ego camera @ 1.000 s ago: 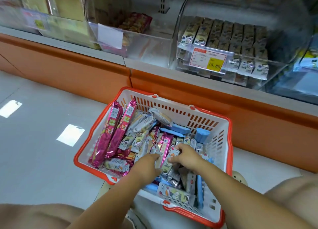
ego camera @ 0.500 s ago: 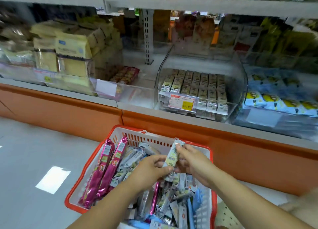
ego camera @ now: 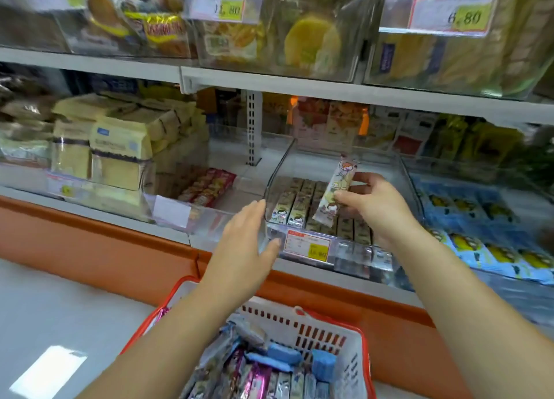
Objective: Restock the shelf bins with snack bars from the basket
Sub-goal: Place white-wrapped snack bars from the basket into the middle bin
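Our right hand pinches one snack bar tilted above the matching bin, ready to slot in; our left hand, fingers straight, seems to steady its corner.

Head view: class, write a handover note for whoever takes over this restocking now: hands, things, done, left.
Hands: right hand pinches one cartoon-print snack bar, tilted, over the clear bin; left hand open, fingers straight, at the bin's front left corner, contact unclear.
Things: the bin holds rows of matching bars; the red-rimmed basket below holds many mixed bars.
Done: one bar out of the basket, at the bin.
Left: lay it in a row, then restock the rest.
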{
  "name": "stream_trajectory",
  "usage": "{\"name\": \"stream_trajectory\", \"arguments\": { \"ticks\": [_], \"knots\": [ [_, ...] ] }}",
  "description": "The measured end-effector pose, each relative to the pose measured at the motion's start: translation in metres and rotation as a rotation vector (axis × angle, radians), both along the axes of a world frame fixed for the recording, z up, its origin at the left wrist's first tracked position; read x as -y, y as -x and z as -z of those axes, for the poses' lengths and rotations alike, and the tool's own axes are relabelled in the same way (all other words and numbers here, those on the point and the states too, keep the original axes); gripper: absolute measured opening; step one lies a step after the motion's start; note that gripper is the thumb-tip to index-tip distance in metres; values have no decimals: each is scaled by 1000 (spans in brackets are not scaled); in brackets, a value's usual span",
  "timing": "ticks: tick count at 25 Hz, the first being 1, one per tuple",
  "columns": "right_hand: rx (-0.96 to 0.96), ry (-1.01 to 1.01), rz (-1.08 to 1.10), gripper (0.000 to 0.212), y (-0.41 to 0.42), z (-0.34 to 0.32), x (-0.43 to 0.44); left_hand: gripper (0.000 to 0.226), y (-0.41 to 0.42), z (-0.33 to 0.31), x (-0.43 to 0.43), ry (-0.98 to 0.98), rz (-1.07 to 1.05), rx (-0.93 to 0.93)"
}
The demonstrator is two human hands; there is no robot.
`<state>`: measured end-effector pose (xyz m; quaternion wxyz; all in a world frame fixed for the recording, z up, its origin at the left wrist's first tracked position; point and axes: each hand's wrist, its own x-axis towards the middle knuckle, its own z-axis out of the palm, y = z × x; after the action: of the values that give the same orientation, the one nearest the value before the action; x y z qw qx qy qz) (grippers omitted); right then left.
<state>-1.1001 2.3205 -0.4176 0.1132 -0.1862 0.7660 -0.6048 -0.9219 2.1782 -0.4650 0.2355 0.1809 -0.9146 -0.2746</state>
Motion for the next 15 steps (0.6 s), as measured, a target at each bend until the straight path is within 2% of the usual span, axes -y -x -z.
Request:
{"name": "stream_trajectory", "arguments": {
  "ticks": [3, 6, 11, 13, 15],
  "knots": [
    [99, -223, -51, 37, 10, 14, 15, 75, 4, 16, 6, 53, 11, 77],
    [88, -455, -52, 54, 12, 26, 28, 73, 2, 24, 14, 99, 39, 64],
    [111, -402, -32, 48, 6, 24, 31, 68, -5, 30, 14, 121, 37, 31],
    [-40, -310, 16, 45, -5, 23, 24, 65, -15, 37, 13, 110, -4, -6],
    [-249, -148, 69, 31, -24, 21, 14, 60, -32, 51, 10, 45, -35, -15]
  ]
}}
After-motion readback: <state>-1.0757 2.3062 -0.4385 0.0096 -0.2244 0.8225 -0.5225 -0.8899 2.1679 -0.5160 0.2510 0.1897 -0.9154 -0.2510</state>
